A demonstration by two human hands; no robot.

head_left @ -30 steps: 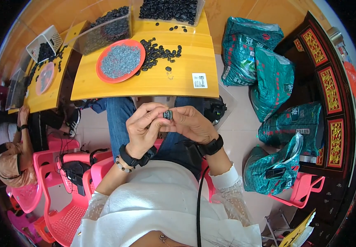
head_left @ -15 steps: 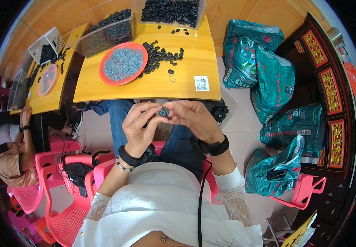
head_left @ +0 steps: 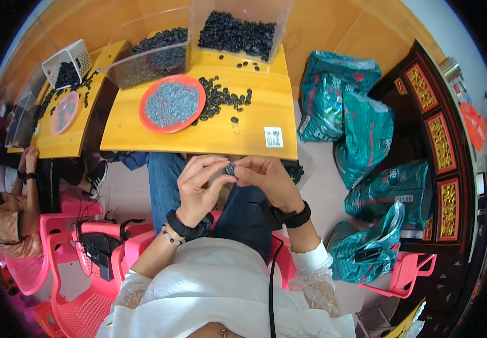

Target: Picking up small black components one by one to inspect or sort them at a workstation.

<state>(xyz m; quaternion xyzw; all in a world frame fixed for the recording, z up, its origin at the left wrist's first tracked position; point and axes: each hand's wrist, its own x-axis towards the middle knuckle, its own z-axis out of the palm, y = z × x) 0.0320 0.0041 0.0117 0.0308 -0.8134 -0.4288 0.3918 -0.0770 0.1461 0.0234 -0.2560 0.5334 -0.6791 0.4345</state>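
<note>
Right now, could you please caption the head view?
Left hand and right hand hold a small dark piece near a yellow table.

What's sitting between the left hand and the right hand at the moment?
In the head view, one small dark piece: the left hand pinches it, and the right hand is against its other side, or nearly so.

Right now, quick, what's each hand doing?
Left hand: closed, pinching a small dark piece.
Right hand: closed, holding the same piece from its right side.
</note>
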